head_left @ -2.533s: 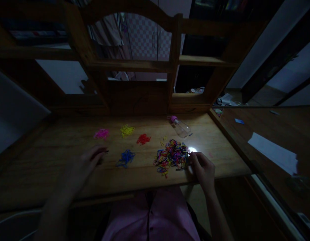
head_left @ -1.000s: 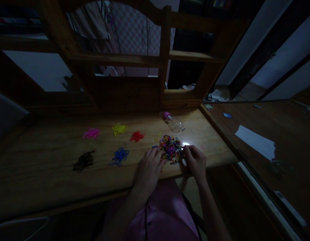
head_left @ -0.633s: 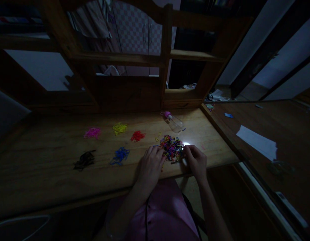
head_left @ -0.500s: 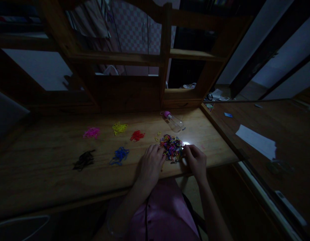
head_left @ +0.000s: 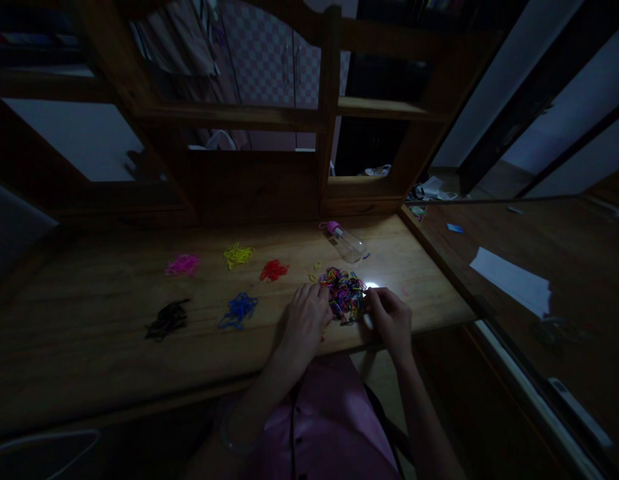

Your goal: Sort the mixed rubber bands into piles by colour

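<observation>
A heap of mixed coloured rubber bands lies on the wooden desk in front of me. At its left edge rests my left hand, back up, fingers bent together and touching the bands; what lies under the fingertips is hidden. My right hand pinches at the right edge of the heap, thumb against forefinger, on a band too small to see clearly. To the left lie sorted piles: red bands, blue bands, yellow bands, pink bands and black bands.
A clear bottle with a purple cap lies behind the heap. A few loose yellow bands sit near it. A wooden shelf rises along the desk's back. On the right, another brown surface holds white paper and a blue card.
My left hand has shifted slightly, its fingers a little further over the heap's left edge. The right hand stays almost in place. The sorted piles look the same.
</observation>
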The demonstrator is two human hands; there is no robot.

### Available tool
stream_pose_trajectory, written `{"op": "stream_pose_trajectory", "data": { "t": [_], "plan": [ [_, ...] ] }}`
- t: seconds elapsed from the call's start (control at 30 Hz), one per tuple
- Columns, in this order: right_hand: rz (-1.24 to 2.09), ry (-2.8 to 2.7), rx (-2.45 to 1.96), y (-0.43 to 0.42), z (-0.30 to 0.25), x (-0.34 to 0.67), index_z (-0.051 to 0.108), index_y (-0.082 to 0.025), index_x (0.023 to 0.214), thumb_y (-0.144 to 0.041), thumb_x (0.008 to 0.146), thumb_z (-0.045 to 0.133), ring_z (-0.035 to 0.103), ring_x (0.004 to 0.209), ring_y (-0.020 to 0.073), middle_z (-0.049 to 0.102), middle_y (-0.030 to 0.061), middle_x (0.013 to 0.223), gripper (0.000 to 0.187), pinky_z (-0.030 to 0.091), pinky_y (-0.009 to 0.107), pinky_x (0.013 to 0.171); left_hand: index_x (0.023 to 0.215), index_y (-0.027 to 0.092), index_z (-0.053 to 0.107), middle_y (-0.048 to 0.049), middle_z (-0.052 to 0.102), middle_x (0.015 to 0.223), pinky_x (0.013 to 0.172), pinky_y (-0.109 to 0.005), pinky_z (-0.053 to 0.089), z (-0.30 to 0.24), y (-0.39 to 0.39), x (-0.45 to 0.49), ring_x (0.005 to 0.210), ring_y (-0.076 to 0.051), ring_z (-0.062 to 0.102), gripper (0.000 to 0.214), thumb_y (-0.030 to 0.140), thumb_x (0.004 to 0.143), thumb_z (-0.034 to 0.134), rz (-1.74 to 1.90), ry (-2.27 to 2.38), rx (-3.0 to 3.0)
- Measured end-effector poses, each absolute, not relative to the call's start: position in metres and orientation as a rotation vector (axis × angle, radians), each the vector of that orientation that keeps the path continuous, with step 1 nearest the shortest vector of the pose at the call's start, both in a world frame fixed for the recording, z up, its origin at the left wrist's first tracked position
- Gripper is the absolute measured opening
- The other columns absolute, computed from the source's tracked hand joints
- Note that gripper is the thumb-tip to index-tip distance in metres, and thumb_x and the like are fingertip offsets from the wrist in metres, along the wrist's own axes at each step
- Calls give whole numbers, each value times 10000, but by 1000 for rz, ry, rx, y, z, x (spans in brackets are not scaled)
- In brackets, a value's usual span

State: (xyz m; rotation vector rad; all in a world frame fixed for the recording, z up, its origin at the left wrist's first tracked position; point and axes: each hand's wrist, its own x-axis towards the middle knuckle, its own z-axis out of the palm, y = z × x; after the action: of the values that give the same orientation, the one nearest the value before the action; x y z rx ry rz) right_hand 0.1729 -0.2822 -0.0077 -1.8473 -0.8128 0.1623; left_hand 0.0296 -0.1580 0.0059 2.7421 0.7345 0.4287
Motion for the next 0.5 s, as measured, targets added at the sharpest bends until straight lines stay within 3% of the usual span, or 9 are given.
{"op": "stream_pose_trajectory", "data": {
  "t": [0.23, 0.4, 0.5],
  "plan": [
    [183, -799, -1826, -282, -10, 173, 675, -178, 833, -419, 911, 549, 623, 670, 169, 662, 9, 714, 283, 456, 250, 614, 827, 180, 565, -33, 599, 867, 774, -307, 430, -6, -142, 22, 861, -202, 545, 123, 85, 756, 598, 590, 678, 2442],
    [152, -757, -1814, -282, -11, 173, 683, -180, 839, -416, 901, 562, 627, 669, 171, 669, 12, 726, 273, 468, 261, 615, 832, 174, 620, 3, 628, 784, 687, -248, 447, 2, -131, 8, 733, -155, 587, 116, 142, 721, 609, 577, 712, 2017],
    [100, -786, -1788, -280, -1, 164, 684, -191, 856, -379, 904, 566, 629, 716, 172, 677, 21, 790, 227, 482, 268, 653, 854, 162, 635, -5, 658, 822, 698, -236, 474, 0, -128, 0, 757, -152, 613, 153, 198, 706, 645, 578, 682, 1728]
  ]
}}
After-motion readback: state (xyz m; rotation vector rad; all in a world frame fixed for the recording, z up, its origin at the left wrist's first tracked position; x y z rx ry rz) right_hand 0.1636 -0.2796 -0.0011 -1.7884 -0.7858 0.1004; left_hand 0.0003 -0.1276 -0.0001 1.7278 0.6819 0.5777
